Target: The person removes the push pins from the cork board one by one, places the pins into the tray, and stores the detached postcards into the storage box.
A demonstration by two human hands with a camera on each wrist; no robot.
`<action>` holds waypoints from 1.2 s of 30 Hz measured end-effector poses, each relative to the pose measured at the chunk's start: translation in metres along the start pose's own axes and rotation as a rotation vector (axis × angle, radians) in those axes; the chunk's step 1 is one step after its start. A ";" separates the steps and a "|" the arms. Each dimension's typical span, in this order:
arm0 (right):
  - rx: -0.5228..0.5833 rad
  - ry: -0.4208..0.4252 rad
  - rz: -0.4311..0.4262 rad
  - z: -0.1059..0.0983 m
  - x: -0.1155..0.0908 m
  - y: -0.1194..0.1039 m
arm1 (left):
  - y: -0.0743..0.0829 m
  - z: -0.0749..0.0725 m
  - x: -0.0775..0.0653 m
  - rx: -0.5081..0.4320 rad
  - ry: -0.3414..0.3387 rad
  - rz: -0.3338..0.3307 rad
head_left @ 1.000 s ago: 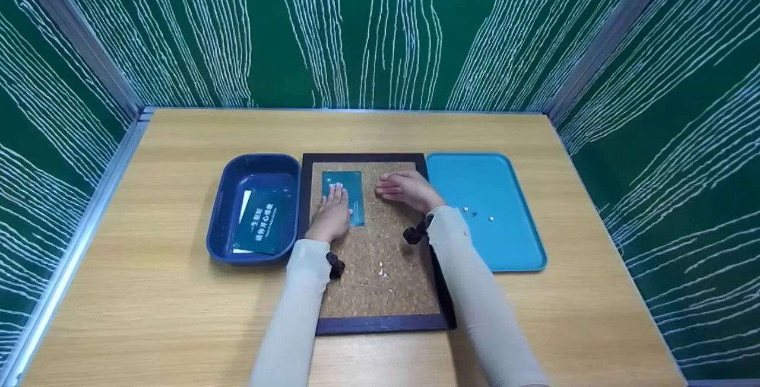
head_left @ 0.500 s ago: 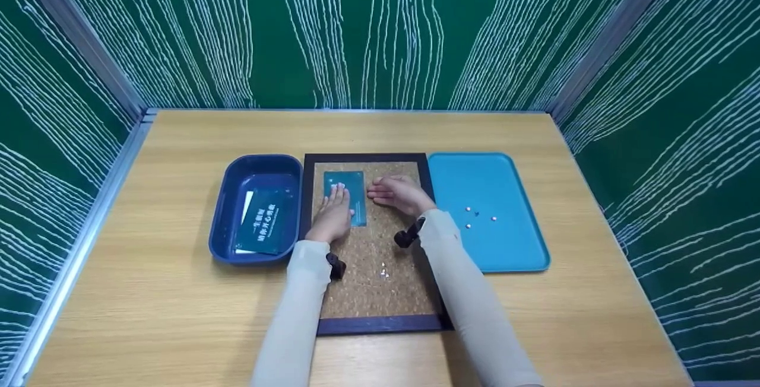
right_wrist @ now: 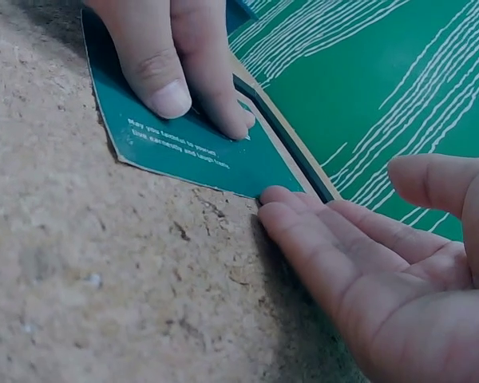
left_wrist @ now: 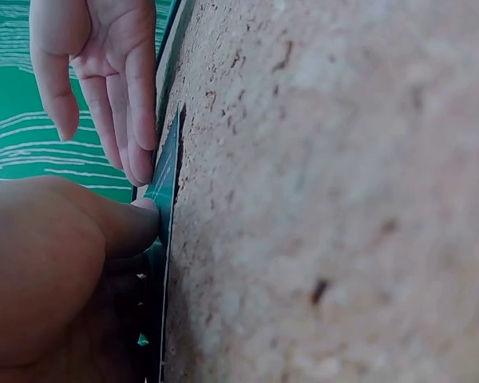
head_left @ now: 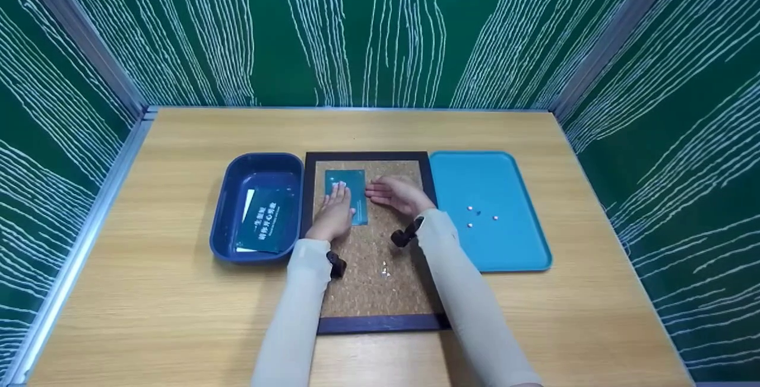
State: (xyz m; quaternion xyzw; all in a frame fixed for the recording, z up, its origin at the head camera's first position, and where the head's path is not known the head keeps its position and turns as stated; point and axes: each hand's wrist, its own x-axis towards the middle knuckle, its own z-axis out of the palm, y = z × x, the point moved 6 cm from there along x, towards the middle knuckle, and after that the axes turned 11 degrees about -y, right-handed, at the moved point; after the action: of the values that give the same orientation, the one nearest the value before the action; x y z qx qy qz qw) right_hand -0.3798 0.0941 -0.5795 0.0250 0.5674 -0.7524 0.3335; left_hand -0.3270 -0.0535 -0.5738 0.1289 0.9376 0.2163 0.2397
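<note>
A dark green card [head_left: 358, 182] with small white lettering lies near the top left of a cork board [head_left: 380, 298] framed in dark brown. My left hand [head_left: 333, 215] rests on the card with its fingers extended; in the right wrist view the left thumb [right_wrist: 169, 97] presses down near the lettering. My right hand [head_left: 401, 195] is at the card's right edge, palm turned toward it and fingers nearly straight. In the right wrist view its fingertips [right_wrist: 279, 209] are right at a corner of the card. Nothing is between the right thumb and fingers.
On the left is a dark blue bin [head_left: 217, 221] holding a green card [head_left: 264, 221] and a white-edged sheet. A light blue tray [head_left: 475, 176] with several small pins [head_left: 495, 218] stands on the right. Small clear pieces [head_left: 385, 269] lie on the lower cork.
My right hand has moved left across the cork to the card's right edge, uncovering another small pin on the tray. The left hand stays on the card.
</note>
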 end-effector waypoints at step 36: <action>-0.234 0.125 -0.043 0.011 0.005 -0.002 | 0.000 -0.001 -0.001 -0.011 0.003 0.016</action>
State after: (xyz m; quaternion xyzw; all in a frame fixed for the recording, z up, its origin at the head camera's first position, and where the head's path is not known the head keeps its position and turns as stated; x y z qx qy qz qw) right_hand -0.3811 0.0823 -0.5762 0.0205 0.6713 -0.6851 0.2821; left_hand -0.3267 -0.0542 -0.5728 0.1345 0.9358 0.2235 0.2373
